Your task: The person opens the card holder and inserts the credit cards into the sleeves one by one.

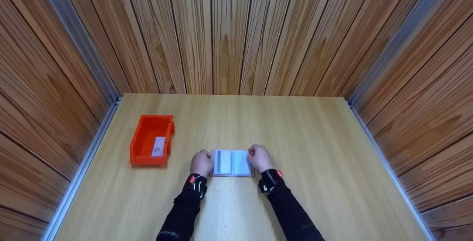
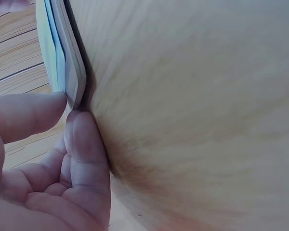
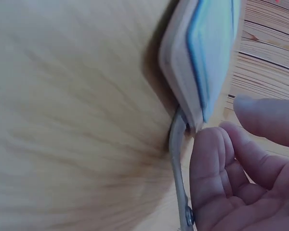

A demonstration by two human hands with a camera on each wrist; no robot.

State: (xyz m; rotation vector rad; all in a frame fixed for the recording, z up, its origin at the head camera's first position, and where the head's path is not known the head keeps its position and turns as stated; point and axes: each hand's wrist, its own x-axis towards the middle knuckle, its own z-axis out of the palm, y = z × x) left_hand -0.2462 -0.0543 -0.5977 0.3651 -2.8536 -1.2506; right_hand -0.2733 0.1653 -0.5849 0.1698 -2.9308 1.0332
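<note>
1. Blue-white open booklet [image 1: 242, 163] is resting on bench [image 1: 229, 211] btwn hands.
2. L hand [image 1: 202, 163] is pinching L edge w/ fingers; R hand [image 1: 260, 158] is sitting at R edge, thumb & fingers apart.
3. Prob. steadying it open; next likely needing R pinch.

- Plank walls [image 1: 229, 34] are standing on three sides.
- A pale wood tabletop [image 1: 303, 130] is spreading before me, catching soft light.
- Grey metal strips [image 1: 79, 37] are running where walls meet (and, I'm noticing, along the tabletop's sides).
</note>
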